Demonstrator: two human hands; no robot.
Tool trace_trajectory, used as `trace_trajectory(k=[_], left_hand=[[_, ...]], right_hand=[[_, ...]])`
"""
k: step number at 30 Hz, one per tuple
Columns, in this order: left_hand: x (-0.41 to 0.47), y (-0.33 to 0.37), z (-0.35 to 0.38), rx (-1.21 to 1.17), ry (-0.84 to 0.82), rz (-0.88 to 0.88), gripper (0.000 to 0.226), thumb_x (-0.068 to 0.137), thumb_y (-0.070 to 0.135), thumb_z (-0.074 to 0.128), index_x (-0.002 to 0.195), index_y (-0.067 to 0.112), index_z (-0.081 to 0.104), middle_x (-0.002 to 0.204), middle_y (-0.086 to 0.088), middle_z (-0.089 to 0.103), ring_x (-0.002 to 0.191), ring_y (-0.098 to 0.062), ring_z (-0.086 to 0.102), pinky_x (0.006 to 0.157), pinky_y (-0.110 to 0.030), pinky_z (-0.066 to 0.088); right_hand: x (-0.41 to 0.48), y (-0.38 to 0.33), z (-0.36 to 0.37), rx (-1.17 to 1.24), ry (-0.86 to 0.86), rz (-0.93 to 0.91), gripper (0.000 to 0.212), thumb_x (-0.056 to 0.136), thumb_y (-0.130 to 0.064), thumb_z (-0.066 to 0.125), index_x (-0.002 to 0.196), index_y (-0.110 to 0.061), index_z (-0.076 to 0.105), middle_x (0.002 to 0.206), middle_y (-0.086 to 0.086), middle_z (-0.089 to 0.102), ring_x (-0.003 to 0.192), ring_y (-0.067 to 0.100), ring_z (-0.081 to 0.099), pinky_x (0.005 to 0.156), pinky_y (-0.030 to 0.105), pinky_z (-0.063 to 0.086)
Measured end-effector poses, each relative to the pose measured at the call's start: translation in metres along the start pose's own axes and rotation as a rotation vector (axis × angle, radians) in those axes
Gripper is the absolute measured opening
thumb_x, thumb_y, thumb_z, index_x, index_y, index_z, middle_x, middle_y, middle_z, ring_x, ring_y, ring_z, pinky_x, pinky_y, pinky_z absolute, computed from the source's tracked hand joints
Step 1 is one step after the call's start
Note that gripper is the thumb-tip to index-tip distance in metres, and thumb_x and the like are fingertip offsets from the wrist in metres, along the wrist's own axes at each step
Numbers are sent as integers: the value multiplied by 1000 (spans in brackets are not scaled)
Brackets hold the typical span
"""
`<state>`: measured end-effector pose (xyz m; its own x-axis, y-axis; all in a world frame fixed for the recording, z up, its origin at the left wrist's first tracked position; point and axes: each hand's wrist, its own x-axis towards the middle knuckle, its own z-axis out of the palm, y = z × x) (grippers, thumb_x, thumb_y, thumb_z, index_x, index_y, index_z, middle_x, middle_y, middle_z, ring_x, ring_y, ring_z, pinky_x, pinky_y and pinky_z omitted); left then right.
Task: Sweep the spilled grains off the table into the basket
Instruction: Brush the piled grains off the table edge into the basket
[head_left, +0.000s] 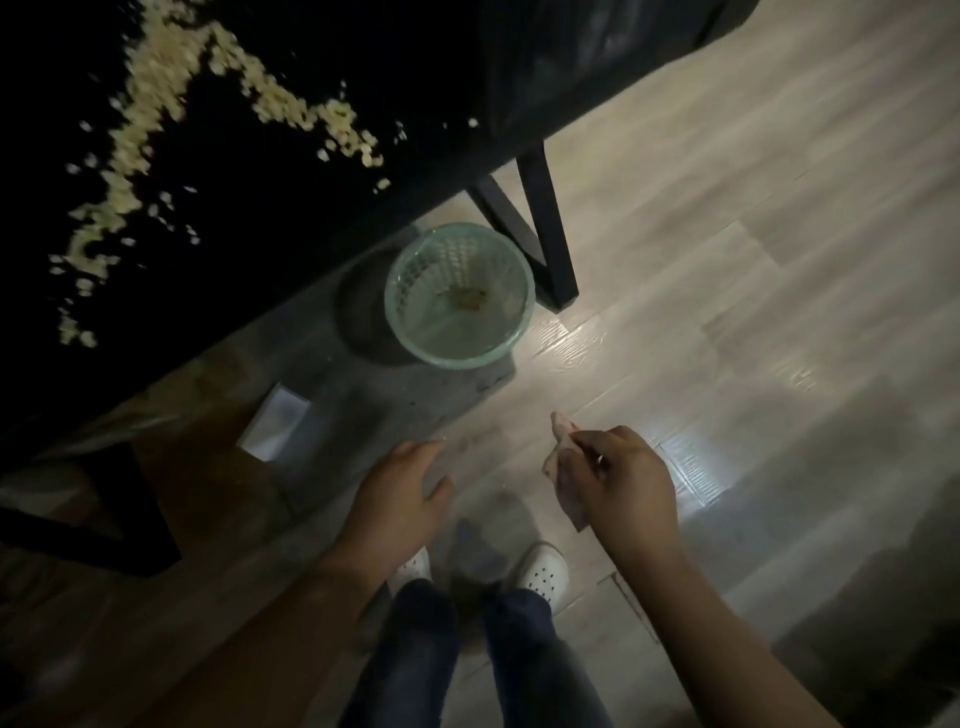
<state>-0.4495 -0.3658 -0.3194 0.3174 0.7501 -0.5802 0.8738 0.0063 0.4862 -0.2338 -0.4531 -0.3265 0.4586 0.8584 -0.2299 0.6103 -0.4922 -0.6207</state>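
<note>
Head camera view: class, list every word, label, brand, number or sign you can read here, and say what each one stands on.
There is no readable text in this view.
On the basket: none, plain mesh.
On the black table: none.
On the white shoes: no brand can be seen.
On the pale flat rectangle: blank, and blurred.
On the cloth in the right hand: too dim and blurred to tell.

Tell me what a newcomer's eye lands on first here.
Pale grains sprawl across the black table at upper left. Below its edge, a green basket stands on the floor, a few grains in its bottom. Lower down, the right hand grips a cloth; the left hand is empty.
</note>
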Motion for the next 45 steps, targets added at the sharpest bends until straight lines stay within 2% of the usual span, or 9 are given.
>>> trace_trajectory(k=[9, 19, 26, 28, 31, 35, 38, 42, 45], left_hand=[[107, -71, 93, -17, 55, -16, 40, 87, 18, 63, 125, 7, 58, 121, -12, 58, 111, -25, 56, 97, -32, 43], [220, -150, 131, -52, 216, -63, 49, 86, 44, 61, 123, 12, 58, 122, -9, 62, 114, -25, 57, 97, -34, 45], [292, -146, 107, -129, 402, -264, 84, 81, 69, 50, 135, 5, 46, 134, -15, 54, 122, -32, 50, 95, -34, 40], [306, -144, 103, -322, 435, -263, 81, 76, 69, 58, 131, 11, 50, 129, -13, 57, 118, -32, 54, 98, -35, 43], [323, -139, 102, -660, 400, -192, 73, 63, 60, 74, 123, 24, 54, 113, 3, 58, 109, -24, 60, 87, -44, 54], [346, -138, 110, -873, 361, -235, 87, 53, 30, 81, 130, 18, 42, 128, -6, 52, 98, -26, 62, 61, -38, 59], [352, -149, 121, -834, 441, -258, 101, 30, 35, 73, 124, 14, 43, 120, -9, 58, 90, -28, 66, 65, -47, 59], [321, -152, 121, -732, 437, -336, 82, 60, 19, 74, 133, 15, 37, 125, -12, 54, 106, -30, 60, 86, -45, 54], [288, -165, 120, -744, 433, -383, 74, 62, 17, 73, 129, 16, 42, 124, -9, 53, 104, -32, 59, 82, -48, 56]], right_hand=[[35, 83, 112, 23, 40, -5, 20, 88, -23, 65, 105, -19, 74, 81, -3, 60, 66, 14, 55, 57, 24, 42], [83, 125, 221, 55, 105, -79, 18, 85, -22, 67, 101, -20, 75, 79, -2, 60, 70, 18, 57, 64, 34, 48], [104, 130, 260, 104, 145, -118, 19, 84, -20, 69, 102, -20, 75, 81, -3, 60, 71, 15, 56, 63, 33, 47], [109, 129, 267, 118, 143, -124, 20, 84, -20, 68, 103, -20, 75, 81, -2, 60, 71, 14, 55, 63, 31, 45], [112, 128, 274, 125, 137, -122, 21, 84, -21, 68, 104, -19, 74, 82, -2, 60, 71, 13, 55, 63, 28, 43], [106, 130, 273, 120, 141, -131, 17, 84, -21, 67, 100, -20, 74, 80, -2, 60, 70, 16, 56, 62, 35, 48], [98, 132, 266, 94, 124, -145, 24, 82, -29, 60, 99, -18, 74, 79, -2, 60, 68, 17, 57, 59, 37, 49], [81, 122, 250, 90, 101, -113, 26, 78, -31, 60, 95, -20, 75, 77, -5, 59, 66, 15, 58, 57, 36, 49], [62, 105, 229, 102, 84, -112, 24, 77, -33, 61, 94, -21, 74, 77, -8, 59, 66, 14, 59, 57, 35, 49]])
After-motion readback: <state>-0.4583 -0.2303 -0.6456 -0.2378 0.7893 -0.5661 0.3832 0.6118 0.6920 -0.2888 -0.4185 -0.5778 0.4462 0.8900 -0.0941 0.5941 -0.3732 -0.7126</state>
